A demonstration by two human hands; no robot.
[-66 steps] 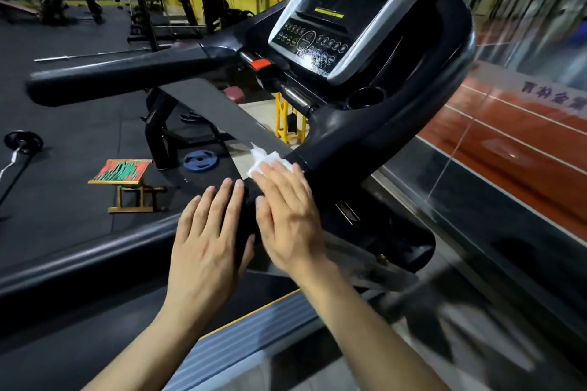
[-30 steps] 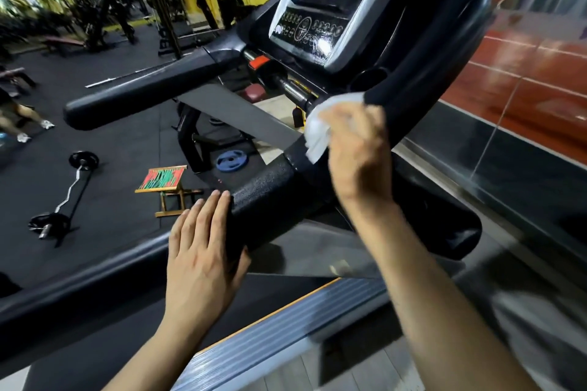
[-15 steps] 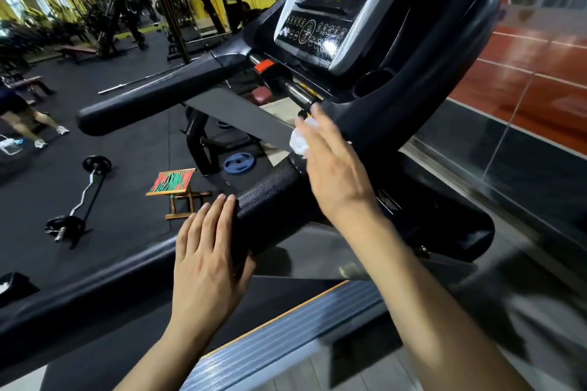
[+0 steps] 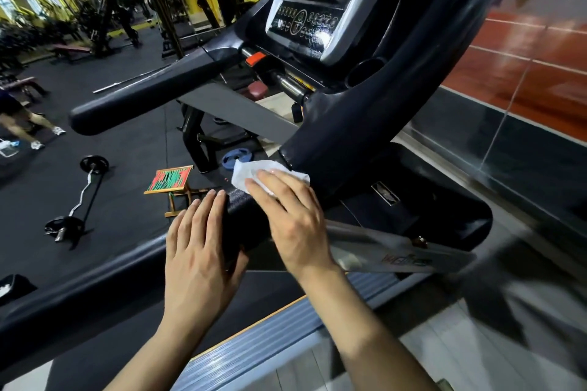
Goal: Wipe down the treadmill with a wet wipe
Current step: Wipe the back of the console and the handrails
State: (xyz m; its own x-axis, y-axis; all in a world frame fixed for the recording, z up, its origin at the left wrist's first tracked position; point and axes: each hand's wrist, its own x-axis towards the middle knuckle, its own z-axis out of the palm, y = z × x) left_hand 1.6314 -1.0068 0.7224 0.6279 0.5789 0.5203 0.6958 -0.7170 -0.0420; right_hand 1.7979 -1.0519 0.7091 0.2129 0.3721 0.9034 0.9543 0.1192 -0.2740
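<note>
The black treadmill fills the view, its console tilted at the top and its right handrail curving down toward me. My right hand presses a white wet wipe flat onto the padded lower part of that handrail, fingers spread over the wipe. My left hand lies on the same rail's near end, just left of the right hand, fingers together over the top and thumb underneath. The left handrail reaches out to the left, untouched.
A curl bar with plates and a small folding stool lie on the dark gym floor left of the treadmill. A person's legs show at the far left. A tiled wall runs close along the right.
My right hand has slid the wipe back down the right handrail, from the curve near the console to the padded section beside my left hand. My left hand kept its place.
</note>
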